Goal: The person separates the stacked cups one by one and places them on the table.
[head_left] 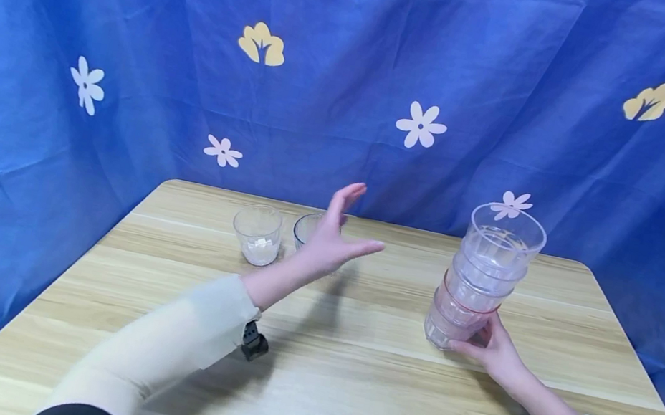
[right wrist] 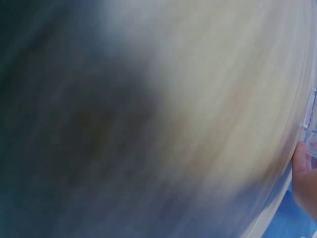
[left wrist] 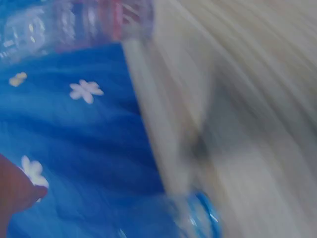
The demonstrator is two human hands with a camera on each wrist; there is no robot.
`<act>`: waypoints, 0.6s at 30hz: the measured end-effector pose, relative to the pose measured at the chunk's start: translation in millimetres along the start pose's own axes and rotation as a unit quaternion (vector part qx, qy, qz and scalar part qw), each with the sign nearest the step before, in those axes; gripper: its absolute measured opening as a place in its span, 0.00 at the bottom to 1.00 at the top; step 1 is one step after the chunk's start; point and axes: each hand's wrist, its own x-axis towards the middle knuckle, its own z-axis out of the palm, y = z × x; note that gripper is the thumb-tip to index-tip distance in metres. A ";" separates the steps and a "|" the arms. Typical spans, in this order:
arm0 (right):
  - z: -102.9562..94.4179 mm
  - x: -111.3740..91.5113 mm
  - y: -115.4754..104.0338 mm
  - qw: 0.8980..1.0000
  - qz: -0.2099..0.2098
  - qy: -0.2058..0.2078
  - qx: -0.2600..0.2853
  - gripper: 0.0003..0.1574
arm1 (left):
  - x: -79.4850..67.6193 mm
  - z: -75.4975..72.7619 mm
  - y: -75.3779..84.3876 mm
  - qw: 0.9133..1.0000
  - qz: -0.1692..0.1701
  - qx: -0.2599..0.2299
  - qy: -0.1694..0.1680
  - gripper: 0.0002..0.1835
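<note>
On the right side of the head view, my right hand grips the lowest part of a tall stack of clear cups, fingers and thumb around it. The stack leans slightly right, and one cup in it has a red rim. My left hand is in the air at the middle, thumb and fingers spread apart, holding nothing. It partly hides a dark-rimmed clear cup behind it. Blurred in the left wrist view are the stack and a blue-rimmed cup. The right wrist view catches the right hand at its edge.
Another clear cup, whitish at its bottom, stands left of the dark-rimmed one. Both are near the back edge of the wooden table. A blue curtain with flower prints hangs behind and along the sides.
</note>
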 end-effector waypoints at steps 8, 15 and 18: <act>-1.3 1.0 1.0 1.000 -0.002 0.003 -0.005 0.46 | 16.4 46.0 39.2 0.992 0.058 -0.058 -0.100 0.49; -1.5 1.2 1.8 1.000 -0.008 0.001 -0.002 0.45 | 26.3 71.7 55.3 0.980 0.073 -0.076 -0.167 0.53; -1.9 0.4 2.7 1.000 -0.008 0.001 -0.002 0.45 | 29.1 80.7 53.0 0.979 0.062 -0.084 -0.172 0.55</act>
